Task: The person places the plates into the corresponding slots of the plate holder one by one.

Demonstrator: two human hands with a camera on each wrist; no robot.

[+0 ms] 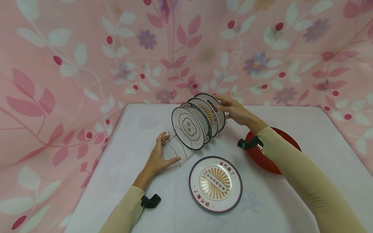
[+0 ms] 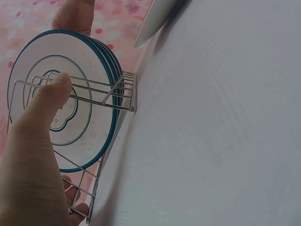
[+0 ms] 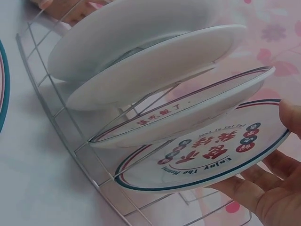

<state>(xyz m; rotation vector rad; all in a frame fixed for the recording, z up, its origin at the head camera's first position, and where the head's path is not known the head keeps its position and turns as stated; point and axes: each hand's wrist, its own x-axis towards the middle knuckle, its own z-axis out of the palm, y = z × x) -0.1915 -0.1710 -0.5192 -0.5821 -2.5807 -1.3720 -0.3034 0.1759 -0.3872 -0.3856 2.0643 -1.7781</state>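
Observation:
In the head view, a silver wire dish rack (image 1: 188,158) holds several round plates standing on edge and leaning. My left hand (image 1: 158,158) grips the rack's left end, its thumb on the near wires and its fingers at the far side. The leftmost plate (image 1: 189,126) faces that hand. At the right end, my right hand (image 1: 234,110) holds the outermost plate (image 3: 207,150) by its rim, thumb on the printed face and fingers beneath. Red lettering and a dark green band mark this plate. Its lower edge sits among the rack wires in the right wrist view.
Flat on the white table (image 1: 140,129), in front of the rack, lies another plate (image 1: 215,184) with a gold sunburst print. To the right is a round red object (image 1: 259,158), partly hidden under my right forearm. A pink floral cloth (image 1: 186,48) hangs behind the table.

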